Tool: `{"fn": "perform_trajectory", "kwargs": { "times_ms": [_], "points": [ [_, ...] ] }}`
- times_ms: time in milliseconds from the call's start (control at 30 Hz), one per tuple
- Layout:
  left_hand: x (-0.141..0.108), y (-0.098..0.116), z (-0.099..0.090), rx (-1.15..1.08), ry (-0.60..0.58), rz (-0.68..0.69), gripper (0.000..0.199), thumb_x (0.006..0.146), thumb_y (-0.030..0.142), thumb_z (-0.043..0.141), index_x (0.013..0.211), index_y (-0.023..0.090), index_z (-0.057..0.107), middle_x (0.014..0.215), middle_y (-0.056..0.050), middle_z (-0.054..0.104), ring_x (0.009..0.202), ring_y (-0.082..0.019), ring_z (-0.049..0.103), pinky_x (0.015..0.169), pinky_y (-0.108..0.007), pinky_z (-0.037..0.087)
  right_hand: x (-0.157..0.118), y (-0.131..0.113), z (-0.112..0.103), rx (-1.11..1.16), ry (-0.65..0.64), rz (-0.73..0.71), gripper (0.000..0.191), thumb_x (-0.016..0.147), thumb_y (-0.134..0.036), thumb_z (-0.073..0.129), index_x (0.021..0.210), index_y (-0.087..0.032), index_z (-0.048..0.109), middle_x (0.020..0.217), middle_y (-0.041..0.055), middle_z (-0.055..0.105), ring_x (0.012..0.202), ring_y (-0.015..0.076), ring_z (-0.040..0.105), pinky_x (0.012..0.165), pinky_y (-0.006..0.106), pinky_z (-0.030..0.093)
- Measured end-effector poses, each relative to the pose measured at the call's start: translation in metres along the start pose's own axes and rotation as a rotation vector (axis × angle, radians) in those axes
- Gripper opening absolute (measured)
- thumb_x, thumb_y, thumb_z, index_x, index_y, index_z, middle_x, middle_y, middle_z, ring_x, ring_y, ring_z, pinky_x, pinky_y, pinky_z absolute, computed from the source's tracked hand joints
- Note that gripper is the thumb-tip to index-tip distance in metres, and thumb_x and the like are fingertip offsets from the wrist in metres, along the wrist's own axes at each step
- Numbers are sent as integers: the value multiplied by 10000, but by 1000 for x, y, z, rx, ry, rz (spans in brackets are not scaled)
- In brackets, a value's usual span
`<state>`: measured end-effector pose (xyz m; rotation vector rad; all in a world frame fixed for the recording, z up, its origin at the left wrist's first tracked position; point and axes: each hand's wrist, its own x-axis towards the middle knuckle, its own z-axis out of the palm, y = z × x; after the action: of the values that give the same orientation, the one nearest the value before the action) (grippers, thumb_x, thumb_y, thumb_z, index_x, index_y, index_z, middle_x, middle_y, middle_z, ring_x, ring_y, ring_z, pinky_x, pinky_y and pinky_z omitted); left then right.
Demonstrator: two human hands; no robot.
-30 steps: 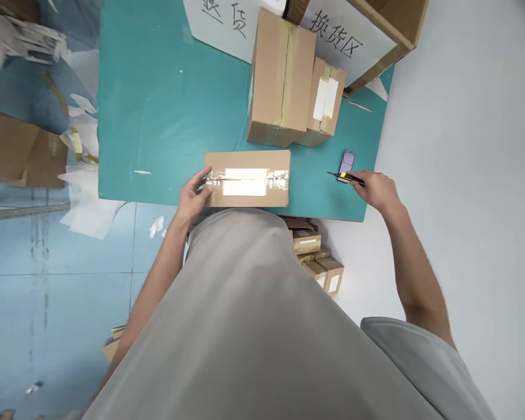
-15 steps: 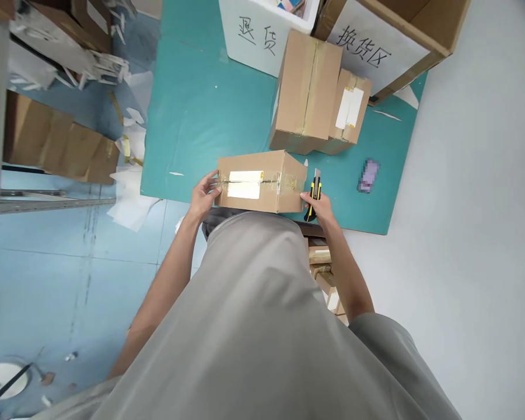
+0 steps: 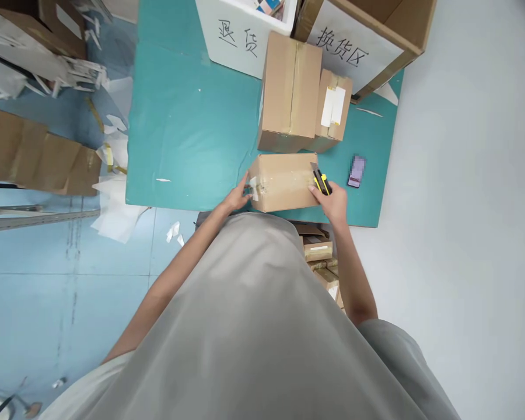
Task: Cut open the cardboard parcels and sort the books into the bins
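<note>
A taped cardboard box (image 3: pixel 289 184) is at the front edge of the green table, in front of my body. My left hand (image 3: pixel 237 197) grips its left end, thumb and fingers on the corners near a torn white sticker. A black and yellow utility knife (image 3: pixel 322 181) is in my right hand (image 3: pixel 335 203), its blade pointing up and left over the box. The thumb side of that hand also touches the box's right end. The box's face towards me is plain, with clear tape on the left end.
Two closed cartons, a larger one (image 3: pixel 291 87) and a smaller one (image 3: pixel 335 108), stand behind the box. Further back are a white bin (image 3: pixel 240 41) and an open carton (image 3: pixel 354 49) with handwritten signs. A phone (image 3: pixel 356 171) lies on the green table (image 3: pixel 184 128) at right.
The box has been turned over between my hands, so its white label no longer shows. My left hand has moved right with it. The knife now tilts left over the box.
</note>
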<state>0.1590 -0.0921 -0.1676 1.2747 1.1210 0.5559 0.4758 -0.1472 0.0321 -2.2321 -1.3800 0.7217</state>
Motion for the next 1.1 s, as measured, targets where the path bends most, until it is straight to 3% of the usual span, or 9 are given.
{"fn": "perform_trajectory", "kwargs": {
  "times_ms": [100, 200, 300, 400, 533, 633, 733, 933, 1100],
  "points": [
    [-1, 23, -14, -27, 114, 73, 916, 783, 537, 796, 1578, 182, 513, 1506, -238, 608, 1342, -371, 635, 1120, -610, 499, -6, -1, 17, -66, 6, -12, 427, 874, -640, 698, 848, -215, 674, 775, 24, 688, 735, 203, 584, 717, 302, 475],
    [4, 65, -33, -88, 217, 236, 672, 926, 591, 680, 1493, 238, 608, 1511, -154, 629, 1394, -344, 604, 1181, -584, 465, -9, -3, 23, -145, 36, -9, 460, 901, -674, 651, 923, -216, 682, 840, 50, 708, 769, 220, 592, 733, 311, 478],
    [13, 107, -41, -51, 203, 304, 624, 930, 597, 707, 1451, 262, 642, 1436, -105, 679, 1374, -339, 619, 1133, -564, 521, -7, -5, 19, -223, 19, -58, 460, 934, -673, 609, 949, -218, 672, 922, 78, 712, 820, 239, 614, 766, 331, 494],
    [18, 130, -41, -9, 136, 276, 552, 866, 543, 799, 1297, 203, 737, 1272, -94, 749, 1230, -322, 696, 1071, -533, 574, -9, -11, 11, -298, 3, -116, 417, 975, -625, 571, 991, -218, 660, 1017, 108, 709, 909, 265, 643, 831, 368, 517],
    [18, 137, -40, 3, 136, 220, 428, 844, 446, 829, 1155, 157, 780, 1152, -98, 781, 1120, -294, 723, 1033, -501, 590, -27, -33, -1, -272, -13, -173, 384, 1041, -499, 462, 1193, -193, 637, 1150, 157, 710, 1057, 309, 671, 916, 432, 541],
    [16, 141, -42, 25, 150, 190, 391, 811, 416, 841, 1107, 165, 791, 1119, -91, 793, 1090, -284, 732, 1001, -458, 597, -49, -59, -2, -115, -217, -181, 500, 1069, -460, 396, 1470, -193, 527, 1155, 128, 751, 953, 297, 732, 878, 442, 583],
    [14, 148, -43, 33, 149, 171, 367, 795, 417, 840, 1068, 176, 797, 1103, -85, 803, 1070, -271, 740, 991, -419, 593, -66, -87, 11, 4, -440, -192, 627, 1081, -423, 378, 1667, -207, 330, 1103, 85, 788, 757, 245, 755, 850, 421, 613],
    [11, 152, -42, 37, 152, 155, 369, 778, 433, 842, 1041, 179, 793, 1091, -88, 807, 1046, -262, 741, 979, -407, 586, -72, -116, 46, -94, -522, -254, 655, 1075, -310, 365, 1716, -206, 283, 1083, 71, 813, 788, 233, 767, 925, 413, 603],
    [10, 147, -40, 15, 162, 165, 389, 771, 457, 842, 1042, 182, 793, 1089, -91, 804, 1048, -262, 737, 976, -412, 583, -75, -120, 54, -185, -507, -222, 665, 1068, -273, 364, 1719, -170, 274, 1023, 83, 818, 816, 257, 774, 929, 422, 591]
  ]
}}
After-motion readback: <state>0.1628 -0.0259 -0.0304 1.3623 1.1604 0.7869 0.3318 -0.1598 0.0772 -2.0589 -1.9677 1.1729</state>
